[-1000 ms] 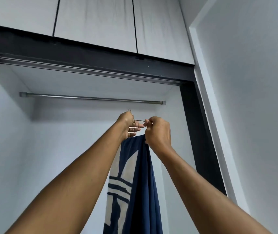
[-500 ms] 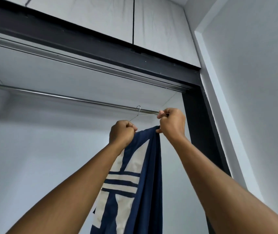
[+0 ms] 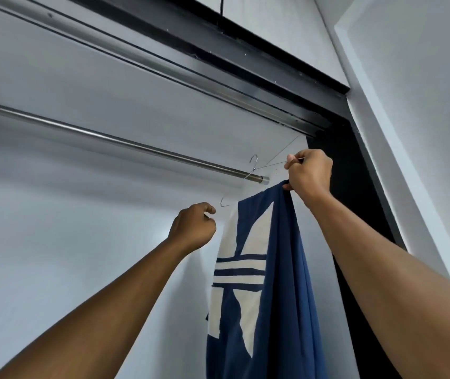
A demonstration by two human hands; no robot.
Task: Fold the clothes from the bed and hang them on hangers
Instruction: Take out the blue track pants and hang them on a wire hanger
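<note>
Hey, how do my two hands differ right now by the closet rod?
The right hand pinches the wire hanger and the top of the navy garment; the left hand is curled and holds nothing. The right hand is higher, level with the end of the rod; the left hand sits lower, left of the garment. Both are raised into the closet.

Home: built-in wardrobe interior. Steel clothes rail point(image 3: 109, 139) spans white-walled recess point(image 3: 54, 269). Black frame point(image 3: 273, 69) with metal door track point(image 3: 191, 75) above rail, pale cupboard panels point(image 3: 273, 17) higher still. Wire hanger point(image 3: 254, 166) at rail's right end, navy garment point(image 3: 281, 283) hanging below rail.
</note>
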